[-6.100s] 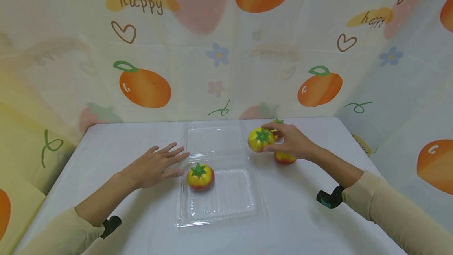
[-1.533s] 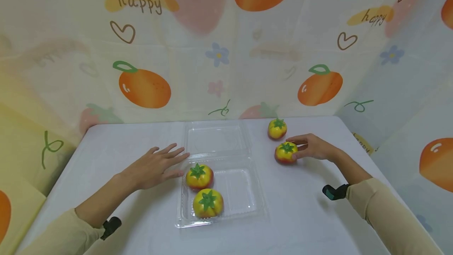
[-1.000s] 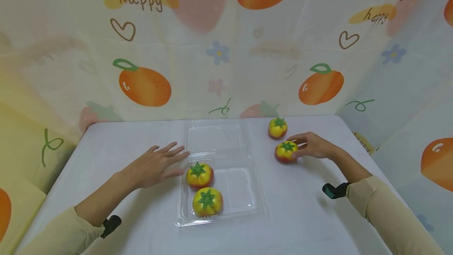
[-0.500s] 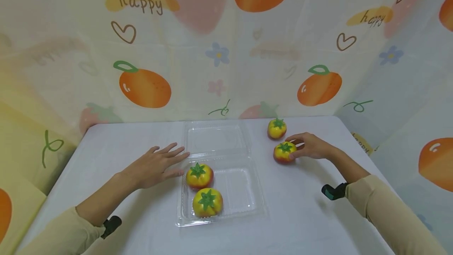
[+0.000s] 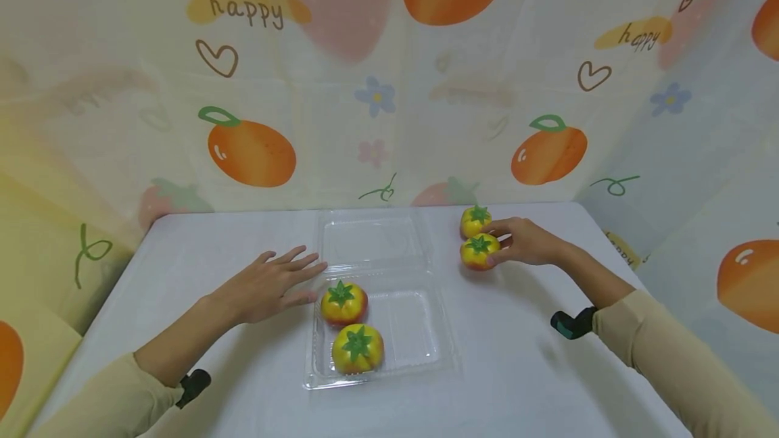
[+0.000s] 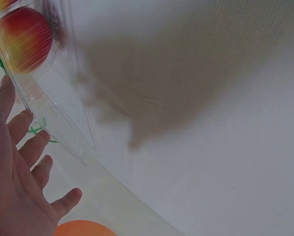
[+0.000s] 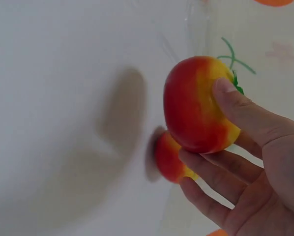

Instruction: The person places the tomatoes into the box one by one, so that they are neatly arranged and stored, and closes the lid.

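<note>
My right hand pinches a yellow-and-red toy tomato with a green star-shaped top, thumb on one side and fingers on the other. In the right wrist view this tomato is raised off the tabletop. Behind it a second toy tomato stands on the table. My left hand is spread with straight fingers at the left edge of a clear plastic clamshell box; whether it touches is hard to tell. Two more toy tomatoes, a rear one and a front one, sit in the box's left side.
The box's lid lies folded back flat toward the rear of the white-covered table. A fruit-printed curtain hangs behind the table's back edge and along both sides.
Over six seconds, a second tomato was set in the box's front left, and my right hand returned to grip another. Since half a second ago it has lifted that tomato slightly, leftward and back.
</note>
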`<state>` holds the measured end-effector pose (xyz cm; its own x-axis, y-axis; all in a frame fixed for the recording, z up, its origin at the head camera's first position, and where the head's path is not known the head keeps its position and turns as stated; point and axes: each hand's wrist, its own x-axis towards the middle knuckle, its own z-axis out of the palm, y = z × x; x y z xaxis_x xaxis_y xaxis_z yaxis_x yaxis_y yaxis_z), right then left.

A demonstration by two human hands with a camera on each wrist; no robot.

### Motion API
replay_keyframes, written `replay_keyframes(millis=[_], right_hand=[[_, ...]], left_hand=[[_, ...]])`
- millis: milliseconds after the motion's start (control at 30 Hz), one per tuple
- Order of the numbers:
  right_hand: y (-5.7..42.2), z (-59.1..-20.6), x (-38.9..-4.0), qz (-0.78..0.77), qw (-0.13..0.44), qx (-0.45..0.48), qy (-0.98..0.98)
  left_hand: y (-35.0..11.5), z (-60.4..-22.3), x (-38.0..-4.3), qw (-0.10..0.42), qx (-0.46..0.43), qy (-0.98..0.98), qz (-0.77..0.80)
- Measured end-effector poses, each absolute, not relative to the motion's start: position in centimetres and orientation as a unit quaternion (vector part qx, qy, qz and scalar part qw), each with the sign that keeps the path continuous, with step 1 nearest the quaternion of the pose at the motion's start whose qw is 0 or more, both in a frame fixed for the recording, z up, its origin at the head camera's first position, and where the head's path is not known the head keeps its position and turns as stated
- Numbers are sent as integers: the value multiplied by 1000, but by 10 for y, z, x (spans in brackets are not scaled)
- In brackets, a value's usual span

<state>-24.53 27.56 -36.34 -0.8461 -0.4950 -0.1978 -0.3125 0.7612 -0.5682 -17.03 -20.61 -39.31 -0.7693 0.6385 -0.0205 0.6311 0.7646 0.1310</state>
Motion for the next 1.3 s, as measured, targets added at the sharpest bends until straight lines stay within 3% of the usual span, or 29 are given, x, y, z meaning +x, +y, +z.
replay_keyframes(millis=[367, 1300], right_hand=[[243, -341, -236, -304, 135, -248, 910], [169, -348, -211, -239, 186, -341, 890]], left_hand=[[-206, -394, -171, 35, 338, 939, 55], [-206, -395, -172, 28, 340, 938, 59]])
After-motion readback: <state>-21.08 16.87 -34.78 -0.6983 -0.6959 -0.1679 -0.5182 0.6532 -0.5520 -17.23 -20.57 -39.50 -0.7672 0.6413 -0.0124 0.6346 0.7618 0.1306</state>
